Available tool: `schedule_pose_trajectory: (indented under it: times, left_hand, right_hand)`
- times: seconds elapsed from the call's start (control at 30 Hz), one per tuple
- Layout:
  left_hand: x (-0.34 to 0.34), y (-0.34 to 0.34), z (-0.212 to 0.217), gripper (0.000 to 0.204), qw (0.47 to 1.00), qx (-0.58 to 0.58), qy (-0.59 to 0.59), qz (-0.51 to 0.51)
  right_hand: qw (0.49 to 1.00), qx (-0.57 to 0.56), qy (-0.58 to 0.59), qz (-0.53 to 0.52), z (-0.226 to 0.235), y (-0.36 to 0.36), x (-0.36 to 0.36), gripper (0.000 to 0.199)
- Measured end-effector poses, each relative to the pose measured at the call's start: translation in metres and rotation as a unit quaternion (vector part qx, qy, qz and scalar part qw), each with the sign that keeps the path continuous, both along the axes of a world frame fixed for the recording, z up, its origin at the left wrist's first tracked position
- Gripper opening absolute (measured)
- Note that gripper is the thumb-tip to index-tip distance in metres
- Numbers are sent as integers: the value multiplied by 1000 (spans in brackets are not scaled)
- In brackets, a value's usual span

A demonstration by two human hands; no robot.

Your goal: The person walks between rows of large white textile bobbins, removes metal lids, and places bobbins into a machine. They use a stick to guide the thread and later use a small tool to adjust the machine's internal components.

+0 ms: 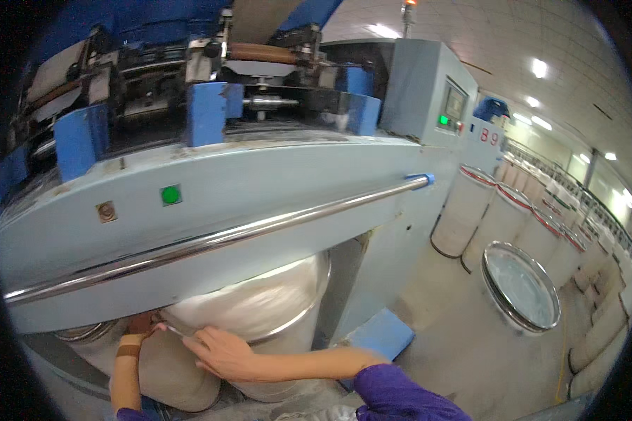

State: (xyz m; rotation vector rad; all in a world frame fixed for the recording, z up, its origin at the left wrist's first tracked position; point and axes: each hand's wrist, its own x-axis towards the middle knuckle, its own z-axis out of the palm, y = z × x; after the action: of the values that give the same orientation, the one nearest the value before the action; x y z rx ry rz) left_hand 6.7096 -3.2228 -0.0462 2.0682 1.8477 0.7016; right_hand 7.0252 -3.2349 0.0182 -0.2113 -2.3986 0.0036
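Note:
A tall pale can (288, 344) with a metal rim stands under the machine's front panel, heaped with glossy white fibre (260, 298). My right hand (225, 353) reaches leftward across its near side, fingers bent over the rim and thumb lower down. My left hand (142, 327) is just left of it, in the shadow below the panel, between this can and a second pale can (179, 372). Its fingers point toward the right hand's fingertips; most of them are dark or hidden, so their grip does not show. A brown band circles the left wrist.
A polished steel rail (218, 242) crosses the grey machine panel (274, 175) above my hands. To the right are a blue pedal-like block (379, 335) on the floor and an open can (521, 288). Rows of pale cans (463, 210) stand beyond, beside a control cabinet (428, 91).

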Motion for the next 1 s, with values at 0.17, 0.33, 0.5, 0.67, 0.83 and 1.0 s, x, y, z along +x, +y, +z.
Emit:
schedule_pose_trajectory:
  times: [0.17, 0.33, 0.5, 0.67, 0.83, 1.0]
  left_hand:
    - [39, 4, -27, 82, 862, 262, 432, 37]
    - [108, -1, -23, 51, 975, 168, -110, 91]
    - [182, -24, 2, 43, 860, 460, 218, 29]
    - [284, -51, 21, 45, 888, 353, 293, -26]
    - [357, -27, 51, 21, 882, 357, 302, -60]
    - [391, 4, 63, 21, 868, 392, 296, -70]
  right_hand:
    - [901, 419, 39, 103, 96, 49, 164, 24]
    - [710, 601, -66, -360, 284, 179, 364, 27]
    - [409, 636, -83, -650, 438, 272, 523, 33]
    - [393, 476, 34, -786, 503, 325, 563, 57]
    - [375, 346, 2, -860, 517, 363, 560, 71]
    - [526, 346, 10, -777, 524, 392, 584, 27]
